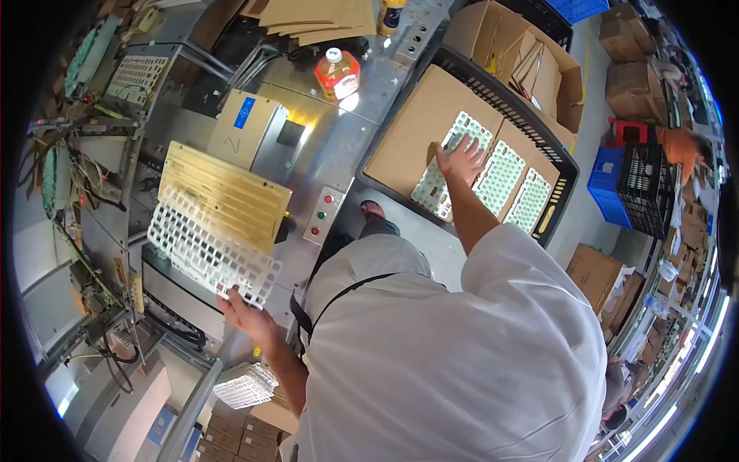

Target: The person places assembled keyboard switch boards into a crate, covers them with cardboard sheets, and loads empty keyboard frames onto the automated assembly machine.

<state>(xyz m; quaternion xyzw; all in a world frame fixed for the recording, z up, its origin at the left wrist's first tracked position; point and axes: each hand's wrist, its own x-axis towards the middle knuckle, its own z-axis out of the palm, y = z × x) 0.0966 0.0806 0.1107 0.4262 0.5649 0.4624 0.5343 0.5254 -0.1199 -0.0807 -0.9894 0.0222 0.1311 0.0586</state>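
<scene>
My left hand (248, 317) is closed on the near end of a white keyboard plate (212, 245), a long frame full of square key openings. That plate is tilted beside a yellowish metal fixture plate (223, 196) and overlaps its lower edge. Over at the crate, my right hand (460, 160) lies with spread fingers on a pale green keyboard plate (433, 192), covering its middle. Two more pale green keyboard plates, a middle one (499, 171) and an outer one (530, 200), lie alongside it on a cardboard sheet (408, 131).
The black crate (566, 181) surrounds the cardboard. A button panel (323, 215) sits on the metal bench edge near my body. A bottle of red liquid (337, 75) and cardboard sheets (315, 19) are farther back. White plates (246, 386) are stacked low at left.
</scene>
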